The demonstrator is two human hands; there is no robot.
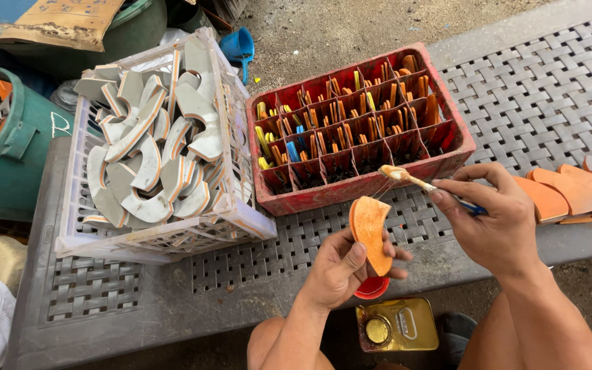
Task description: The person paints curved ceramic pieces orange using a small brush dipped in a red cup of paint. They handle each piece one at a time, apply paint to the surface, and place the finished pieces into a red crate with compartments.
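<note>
My left hand [340, 268] holds an orange sole-shaped rubber piece [369, 229] upright, its glossy face turned up. My right hand [498, 219] grips a small brush [412, 179] whose glue-coated tip hovers just above the piece's top edge, with thin strands of glue stretching down. Behind them stands a red divided crate [361, 185] with orange, yellow and blue strips standing in its cells. A white plastic basket [231, 219] at the left is piled with curved grey and orange cut pieces [152, 151].
Both containers sit on a grey lattice-topped bench [515, 89]. Several orange sole pieces [570, 192] lie in a row at the right. A yellow metal can [397, 325] and a red lid [373, 288] lie on the ground below. Green bins [8, 157] stand at the left.
</note>
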